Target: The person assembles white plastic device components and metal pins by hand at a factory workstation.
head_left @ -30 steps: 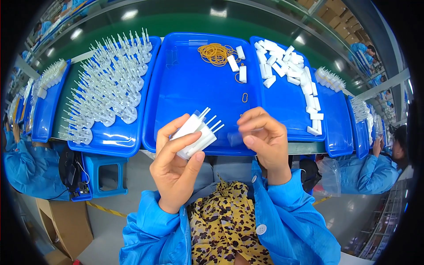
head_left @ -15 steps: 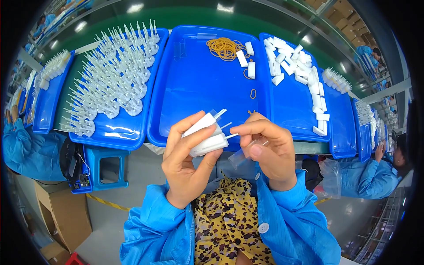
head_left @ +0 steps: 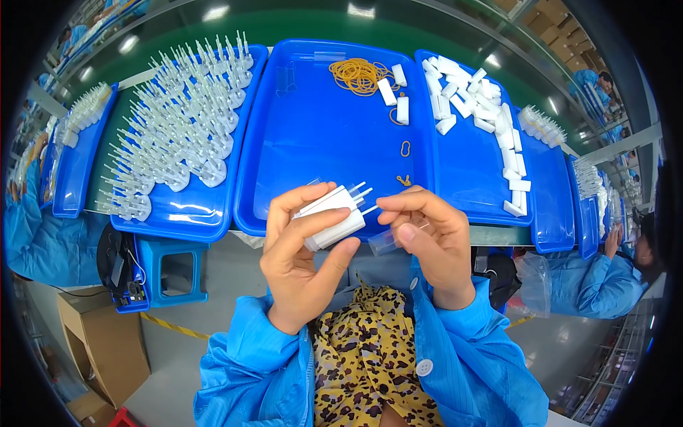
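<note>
The fingers (head_left: pixel 313 228) of the left hand (head_left: pixel 302 263) are curled shut around a small bundle of white plastic plug-shaped parts with thin metal prongs (head_left: pixel 334 217), thumb under it and the prongs pointing right. The right hand (head_left: pixel 430 245) pinches a small clear plastic cap (head_left: pixel 388 240) between thumb and forefinger, its fingertips (head_left: pixel 390 203) just touching the prong ends. Both hands hover above the near edge of the green tabletop (head_left: pixel 299 28), over the front rim of the wide blue plastic middle tray (head_left: pixel 313 128), which holds a heap of yellow rubber bands (head_left: pixel 356 75) and a few loose white blocks. The blue tray on the left (head_left: pixel 192 220) is packed with rows of upright white pronged parts (head_left: pixel 178 121); the blue tray on the right (head_left: pixel 477 178) carries scattered white rectangular pieces (head_left: pixel 477 99). Both forearms wear bright blue sleeves.
</note>
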The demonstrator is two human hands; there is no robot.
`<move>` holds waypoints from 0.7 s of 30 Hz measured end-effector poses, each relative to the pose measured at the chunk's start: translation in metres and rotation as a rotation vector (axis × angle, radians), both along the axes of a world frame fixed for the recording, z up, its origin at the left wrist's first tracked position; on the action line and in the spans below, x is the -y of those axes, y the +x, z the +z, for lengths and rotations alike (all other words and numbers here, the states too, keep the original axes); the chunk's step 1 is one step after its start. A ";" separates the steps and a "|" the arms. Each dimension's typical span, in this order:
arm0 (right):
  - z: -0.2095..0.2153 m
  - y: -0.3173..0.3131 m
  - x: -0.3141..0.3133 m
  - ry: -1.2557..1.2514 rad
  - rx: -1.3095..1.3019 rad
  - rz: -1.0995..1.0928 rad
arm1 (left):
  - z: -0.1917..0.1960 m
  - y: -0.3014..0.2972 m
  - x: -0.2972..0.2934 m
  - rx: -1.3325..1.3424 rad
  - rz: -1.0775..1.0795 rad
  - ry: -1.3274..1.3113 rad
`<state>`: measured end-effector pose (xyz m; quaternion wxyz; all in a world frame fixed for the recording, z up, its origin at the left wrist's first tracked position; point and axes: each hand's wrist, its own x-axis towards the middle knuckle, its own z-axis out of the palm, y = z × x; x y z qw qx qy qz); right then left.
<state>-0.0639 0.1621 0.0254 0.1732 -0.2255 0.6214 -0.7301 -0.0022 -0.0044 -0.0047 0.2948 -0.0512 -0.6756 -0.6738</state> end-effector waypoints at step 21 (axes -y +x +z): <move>-0.013 -0.011 -0.006 -0.279 -0.156 -0.183 | -0.002 0.003 0.002 0.091 0.017 -0.046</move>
